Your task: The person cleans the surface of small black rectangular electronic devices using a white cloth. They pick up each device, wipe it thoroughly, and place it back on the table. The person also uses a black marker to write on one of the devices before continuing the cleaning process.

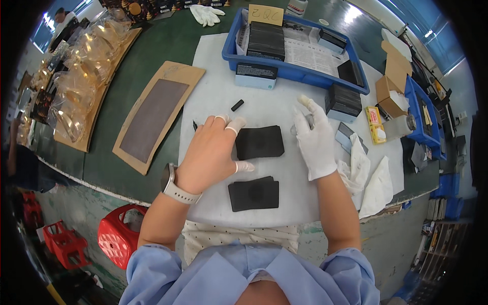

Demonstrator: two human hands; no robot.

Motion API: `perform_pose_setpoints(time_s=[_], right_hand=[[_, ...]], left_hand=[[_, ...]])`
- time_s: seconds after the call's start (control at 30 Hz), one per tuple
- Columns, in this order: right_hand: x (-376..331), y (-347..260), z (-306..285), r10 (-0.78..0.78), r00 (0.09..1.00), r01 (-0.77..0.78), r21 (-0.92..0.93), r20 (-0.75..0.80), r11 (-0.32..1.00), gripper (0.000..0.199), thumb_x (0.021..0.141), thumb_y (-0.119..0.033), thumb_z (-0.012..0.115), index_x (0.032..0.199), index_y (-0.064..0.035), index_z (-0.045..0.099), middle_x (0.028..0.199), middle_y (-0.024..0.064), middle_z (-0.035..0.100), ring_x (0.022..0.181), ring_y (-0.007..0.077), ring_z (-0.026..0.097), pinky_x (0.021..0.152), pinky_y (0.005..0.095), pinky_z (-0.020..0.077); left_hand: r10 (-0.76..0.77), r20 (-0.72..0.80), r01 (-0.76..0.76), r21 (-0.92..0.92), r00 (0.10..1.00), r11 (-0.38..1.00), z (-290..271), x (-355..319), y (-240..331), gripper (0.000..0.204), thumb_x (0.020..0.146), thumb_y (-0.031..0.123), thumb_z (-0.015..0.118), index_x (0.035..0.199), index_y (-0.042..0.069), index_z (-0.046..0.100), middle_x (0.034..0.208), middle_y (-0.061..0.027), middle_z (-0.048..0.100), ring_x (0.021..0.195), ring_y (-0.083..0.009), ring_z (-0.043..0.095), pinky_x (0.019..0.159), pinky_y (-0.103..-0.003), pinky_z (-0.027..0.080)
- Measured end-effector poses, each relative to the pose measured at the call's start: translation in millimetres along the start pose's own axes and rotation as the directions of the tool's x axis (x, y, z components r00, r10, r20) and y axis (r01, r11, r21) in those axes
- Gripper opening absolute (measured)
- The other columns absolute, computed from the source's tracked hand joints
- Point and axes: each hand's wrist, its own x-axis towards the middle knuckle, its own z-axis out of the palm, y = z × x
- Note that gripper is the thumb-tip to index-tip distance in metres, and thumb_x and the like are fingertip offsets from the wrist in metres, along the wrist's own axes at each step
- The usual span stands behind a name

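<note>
My left hand (211, 145), with pale finger cots and a watch at the wrist, reaches to the left edge of a stack of black cards (260, 142). Its thumb and fingers are apart, the index fingertip at the stack's upper left corner. A second, slightly fanned stack of black cards (254, 194) lies nearer to me. To the right of the upper stack, my right hand (315, 140) wears a white glove; its fingers are bent but apart, and a small greyish patch between them is unclear. A short black cylinder (237, 105) lies beyond my left hand.
A blue tray (300, 76) with dark card stacks stands at the back. Before it is a black-and-light-blue box (255, 76). A brown board with a grey panel (155, 119) lies left; wrapped golden pieces (76, 96) stand farther left. White cloths (376, 185) and a yellow box (376, 124) are right.
</note>
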Motion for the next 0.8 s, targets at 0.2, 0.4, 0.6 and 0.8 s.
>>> perform_pose_setpoints(time_s=[0.2,0.4,0.6,0.8], right_hand=[[7,12,-6,0.133,0.991,-0.131,0.156,-0.006,0.979,0.036,0.095,-0.016,0.060,0.129,-0.0053,0.055,0.078,0.0026,0.061,0.066,0.0049,0.055,0.061,0.0225,0.0443],[6,12,-3,0.155,0.988,-0.156,0.061,0.015,0.986,0.037,0.095,-0.015,0.060,0.129,-0.0042,0.055,0.079,0.0025,0.063,0.063,0.0056,0.054,0.060,0.0226,0.0449],[3,7,-5,0.196,0.979,-0.201,0.124,0.053,0.972,0.036,0.095,-0.014,0.060,0.130,-0.0046,0.055,0.084,0.0027,0.065,0.064,0.0046,0.054,0.058,0.0214,0.0446],[0,3,-4,0.182,0.982,-0.188,0.167,0.049,0.968,0.035,0.095,-0.012,0.060,0.129,-0.0042,0.056,0.085,0.0021,0.065,0.066,0.0044,0.054,0.058,0.0208,0.0445]], left_hand=[[0.078,-0.155,-0.088,-0.064,0.985,0.994,6,1,-5,0.082,0.056,0.023,0.091,0.126,0.002,0.054,0.108,-0.0162,0.053,0.102,-0.0343,0.047,0.091,-0.041,0.041],[0.006,-0.063,-0.013,-0.109,0.998,0.994,10,3,-9,0.084,0.056,0.021,0.091,0.129,0.004,0.052,0.109,-0.0150,0.053,0.103,-0.0337,0.046,0.093,-0.040,0.041],[0.055,-0.131,-0.078,-0.184,0.990,0.980,12,5,-14,0.078,0.057,0.019,0.091,0.124,0.000,0.055,0.112,-0.0178,0.050,0.102,-0.0344,0.047,0.092,-0.040,0.042],[0.083,-0.166,-0.123,-0.246,0.983,0.961,14,2,-23,0.074,0.056,0.020,0.091,0.121,0.004,0.059,0.107,-0.0136,0.045,0.101,-0.0315,0.044,0.091,-0.038,0.042]])
